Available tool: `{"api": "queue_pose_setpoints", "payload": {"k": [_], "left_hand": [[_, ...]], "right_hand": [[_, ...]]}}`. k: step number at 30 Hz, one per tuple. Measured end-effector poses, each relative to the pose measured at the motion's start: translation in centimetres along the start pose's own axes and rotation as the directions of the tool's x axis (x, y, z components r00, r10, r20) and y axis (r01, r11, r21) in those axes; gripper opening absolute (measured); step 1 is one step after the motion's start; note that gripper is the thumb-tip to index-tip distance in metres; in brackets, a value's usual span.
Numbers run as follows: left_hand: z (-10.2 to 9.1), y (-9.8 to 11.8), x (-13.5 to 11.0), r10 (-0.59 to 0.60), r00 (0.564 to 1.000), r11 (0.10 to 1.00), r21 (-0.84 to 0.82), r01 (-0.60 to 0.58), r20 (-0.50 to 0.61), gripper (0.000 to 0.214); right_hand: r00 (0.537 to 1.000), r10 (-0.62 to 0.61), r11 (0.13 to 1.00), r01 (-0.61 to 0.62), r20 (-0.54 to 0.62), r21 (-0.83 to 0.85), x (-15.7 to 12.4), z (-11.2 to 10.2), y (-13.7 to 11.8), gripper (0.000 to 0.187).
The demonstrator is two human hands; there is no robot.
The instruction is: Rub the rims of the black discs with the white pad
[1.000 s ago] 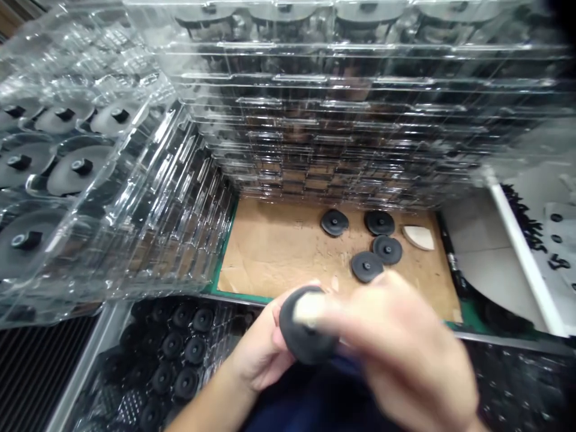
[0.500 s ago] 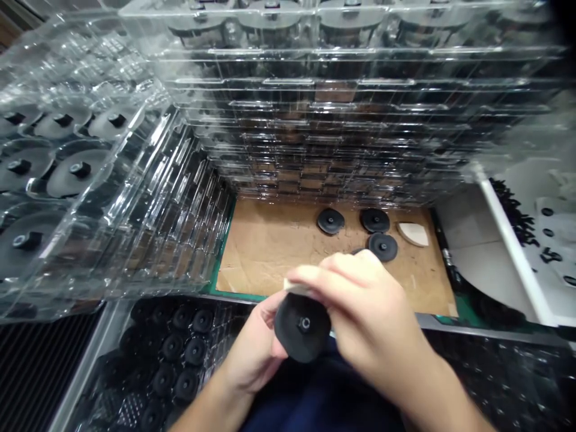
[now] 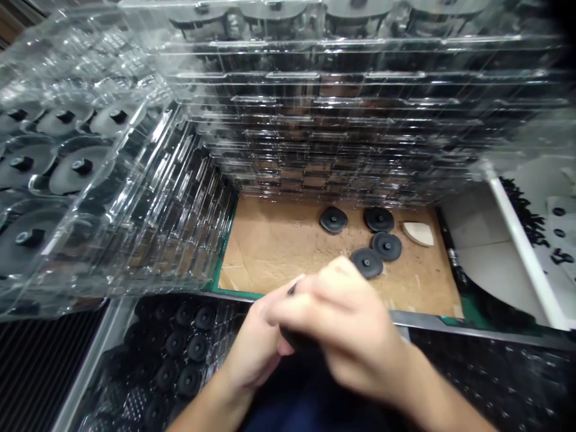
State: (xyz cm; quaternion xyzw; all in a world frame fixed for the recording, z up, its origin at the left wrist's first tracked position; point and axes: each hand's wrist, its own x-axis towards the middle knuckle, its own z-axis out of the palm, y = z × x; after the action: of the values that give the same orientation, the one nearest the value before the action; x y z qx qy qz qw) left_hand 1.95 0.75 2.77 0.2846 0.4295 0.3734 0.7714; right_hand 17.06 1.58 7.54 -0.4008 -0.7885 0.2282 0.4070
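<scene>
Black disc (image 3: pixel 297 343), mostly hidden, sits between both hands just off the near edge of the cardboard sheet (image 3: pixel 270 246), above dark blue cloth (image 3: pixel 297 408). Head view, only one available. Left hand (image 3: pixel 256 351) comes in from the sheet's near-left side, fingers curled around the disc's left rim, grasping it. Right hand (image 3: pixel 346 327) lies across the disc's top and is motion-blurred; its fingers are curled, but I can't tell whether they grip the disc or anything else. Only a dark sliver of the disc shows under the right fingers. On the sheet's far-right part: four loose discs (image 3: pixel 367 263), hubs up, two at the far edge, two nearer, the nearest just beyond the right knuckles. White wedge (image 3: pixel 418 233) lies flat on the sheet, just right of those discs. Clear tray stack (image 3: pixel 337 120) stands along the sheet's far edge, tall, more discs visible in its top layer. Second clear stack (image 3: pixel 90 180) leans along the sheet's left edge, discs seated in its upper pockets. Green mat (image 3: pixel 224 264) peeks out under the sheet's left and right edges. Low tray of discs (image 3: pixel 180 360) sits near-left of the sheet, beside the left forearm. White rail (image 3: pixel 517 252) runs well right of the sheet, small black parts beyond it.
</scene>
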Motion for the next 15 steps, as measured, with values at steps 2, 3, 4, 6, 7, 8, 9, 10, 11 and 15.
{"api": "queue_pose_setpoints", "payload": {"k": [2, 3, 4, 6, 7, 8, 9, 10, 11, 15], "left_hand": [[-0.3, -0.1, 0.0, 0.008, 1.000, 0.998, -0.066, -0.007, 0.027, 0.066], [-0.5, -0.2, 0.0, 0.009, 0.999, 0.994, -0.111, -0.004, 0.040, 0.070], [-0.6, -0.3, 0.1, 0.012, 0.999, 0.987, -0.161, -0.003, 0.051, 0.071], [-0.9, -0.5, 0.1, 0.021, 0.997, 0.971, -0.240, -0.004, 0.068, 0.069], [-1.0, -0.5, 0.2, 0.026, 0.997, 0.966, -0.259, -0.006, 0.073, 0.067], [-1.0, -0.5, 0.2, 0.029, 0.997, 0.963, -0.269, -0.008, 0.075, 0.066], [-1.0, -0.5, 0.3, 0.030, 0.997, 0.961, -0.277, -0.007, 0.076, 0.065], [-1.0, -0.4, 0.3, 0.028, 0.997, 0.959, -0.285, -0.005, 0.078, 0.065], [-1.0, -0.4, 0.3, 0.025, 0.997, 0.957, -0.291, -0.001, 0.079, 0.065], [-0.8, -0.1, 0.1, 0.019, 0.997, 0.958, -0.287, 0.004, 0.078, 0.066]], "right_hand": [[0.976, 0.206, 0.978, -0.202, -0.075, 0.056, -0.6, -0.2, 1.5, 0.026], [0.944, 0.313, 0.949, -0.306, -0.106, 0.077, -1.1, -0.2, 2.3, 0.024], [0.905, 0.406, 0.913, -0.398, -0.122, 0.092, -1.8, 0.0, 3.0, 0.022], [0.853, 0.510, 0.859, -0.501, -0.111, 0.101, -3.7, 1.1, 4.2, 0.019], [0.845, 0.527, 0.849, -0.520, -0.090, 0.092, -4.8, 2.0, 4.6, 0.019], [0.844, 0.533, 0.846, -0.528, -0.065, 0.077, -5.9, 2.9, 5.0, 0.020], [0.846, 0.532, 0.846, -0.529, -0.042, 0.059, -6.9, 3.9, 5.4, 0.021], [0.848, 0.529, 0.848, -0.528, -0.023, 0.042, -7.7, 4.6, 5.6, 0.021], [0.850, 0.527, 0.849, -0.527, -0.008, 0.028, -8.2, 5.1, 5.8, 0.022], [0.834, 0.549, 0.836, -0.549, -0.058, 0.013, -7.3, 3.3, 4.4, 0.020]]}}
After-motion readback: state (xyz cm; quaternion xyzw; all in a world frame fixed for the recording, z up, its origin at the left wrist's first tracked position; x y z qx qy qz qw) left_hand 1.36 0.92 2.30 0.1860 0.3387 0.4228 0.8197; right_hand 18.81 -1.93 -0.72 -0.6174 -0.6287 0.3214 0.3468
